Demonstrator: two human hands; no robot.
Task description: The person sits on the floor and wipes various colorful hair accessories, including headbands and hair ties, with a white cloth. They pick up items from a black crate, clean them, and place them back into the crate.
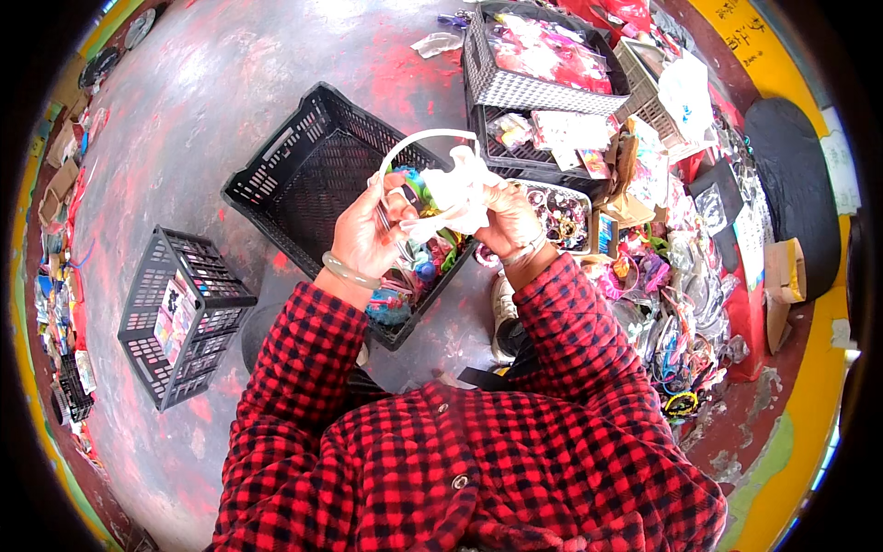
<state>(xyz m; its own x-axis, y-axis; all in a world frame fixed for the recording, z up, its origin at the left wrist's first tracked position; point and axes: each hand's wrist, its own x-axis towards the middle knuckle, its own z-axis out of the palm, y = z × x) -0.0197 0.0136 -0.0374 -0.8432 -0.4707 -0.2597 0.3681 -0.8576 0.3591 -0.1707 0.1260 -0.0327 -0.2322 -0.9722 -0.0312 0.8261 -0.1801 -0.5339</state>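
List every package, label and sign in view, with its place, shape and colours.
Packets: in the grey basket at top, flat, glossy, pink and white.
Carded packs: in the black crate below it, flat, pale.
Card: in the small black crate at left, flat, pink and yellow.
Yellow sign: top right, dark marks.

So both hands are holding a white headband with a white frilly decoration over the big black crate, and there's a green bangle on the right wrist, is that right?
Not quite. The pale green bangle is on the left wrist, not the right; the right wrist wears a thin light band. The rest stands: the head view shows the left hand and right hand holding the white headband with its white frilly decoration over the big black crate.
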